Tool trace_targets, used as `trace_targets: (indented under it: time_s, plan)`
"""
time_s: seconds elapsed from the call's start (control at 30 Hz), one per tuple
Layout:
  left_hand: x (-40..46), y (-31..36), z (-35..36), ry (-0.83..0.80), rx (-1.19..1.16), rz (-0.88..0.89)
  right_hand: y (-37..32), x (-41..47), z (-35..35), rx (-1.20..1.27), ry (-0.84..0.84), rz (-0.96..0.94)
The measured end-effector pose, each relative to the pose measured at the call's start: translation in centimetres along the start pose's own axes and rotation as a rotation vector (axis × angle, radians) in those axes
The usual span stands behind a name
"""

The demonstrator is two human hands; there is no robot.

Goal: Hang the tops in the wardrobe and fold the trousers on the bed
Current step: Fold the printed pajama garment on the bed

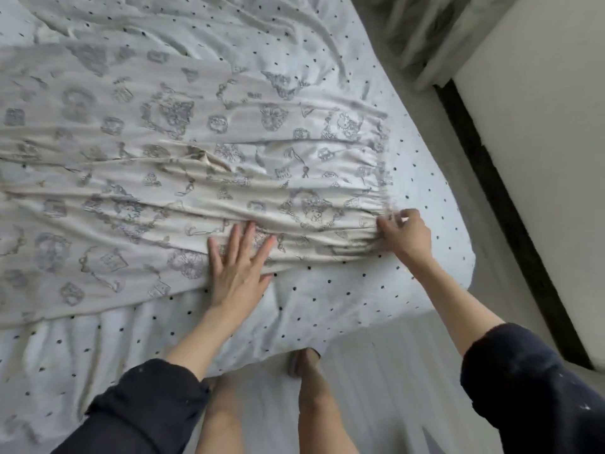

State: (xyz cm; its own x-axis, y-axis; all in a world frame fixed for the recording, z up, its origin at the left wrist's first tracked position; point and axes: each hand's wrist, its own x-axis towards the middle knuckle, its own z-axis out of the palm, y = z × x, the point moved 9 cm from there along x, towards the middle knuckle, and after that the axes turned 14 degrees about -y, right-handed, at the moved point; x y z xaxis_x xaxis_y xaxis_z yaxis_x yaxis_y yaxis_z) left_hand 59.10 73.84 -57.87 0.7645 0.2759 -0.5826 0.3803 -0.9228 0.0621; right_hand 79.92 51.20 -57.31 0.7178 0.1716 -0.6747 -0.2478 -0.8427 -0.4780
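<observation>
1. Nearest, two dark sleeves (140, 407) reached over the near edge of the bed (327, 309), bare legs standing on the pale floor (376, 371) below
2. The left hand (240, 267) lay flat, fingers straight and spread, its grip apart, pressing the near edge of the trousers (196, 152)
3. The right hand (406, 234) had its grip clamped on the gathered waistband (379, 178), fingers curled
4. Beyond, the cream printed trousers stretched wrinkled across the dotted sheet, waistband towards the right

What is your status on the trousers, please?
Left hand flat on trousers. Right hand pinching waistband. Trousers spread on bed, unfolded.
</observation>
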Motion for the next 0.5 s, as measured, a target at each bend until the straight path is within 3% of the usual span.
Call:
trace_targets:
  time_s: [0.17,0.5]
  plan:
    - [0.2,0.0,-0.6,-0.004,0.054,-0.073,1.7,0.8,-1.1,0.096,-0.017,-0.010]
    - [-3.5,5.5,1.3,-0.262,-0.105,0.096,5.4,-1.6,-4.8,0.031,0.028,0.113]
